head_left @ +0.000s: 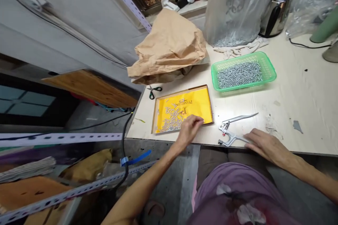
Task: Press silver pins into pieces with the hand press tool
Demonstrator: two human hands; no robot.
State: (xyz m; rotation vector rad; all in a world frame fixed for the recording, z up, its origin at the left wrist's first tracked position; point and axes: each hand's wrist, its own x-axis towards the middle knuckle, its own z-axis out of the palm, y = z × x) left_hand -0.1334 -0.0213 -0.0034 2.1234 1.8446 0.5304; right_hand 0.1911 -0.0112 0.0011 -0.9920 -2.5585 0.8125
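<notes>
My left hand [190, 129] is over the front right part of a shallow cardboard tray [154, 116]. Its thumb and fingertips are pinched together; whatever may be between them is too small to make out. The tray has a yellow lining [202, 103] and small metal pins [173, 119] heaped mostly on its left side. To the right, a pair of metal hand-press pliers [231, 137] lies with its handles spread at the table's front edge. My right hand [269, 147] has its thumb and fingers around the end of the pliers' lower handle.
Behind the pliers stands a green plastic basket [269, 72] of similar metal pieces. Green-handled scissors [151, 93] lie behind the tray's left corner, beside a crumpled brown paper bag [171, 42]. A clear plastic bag [237, 10] and a kettle [278, 12] stand at the back.
</notes>
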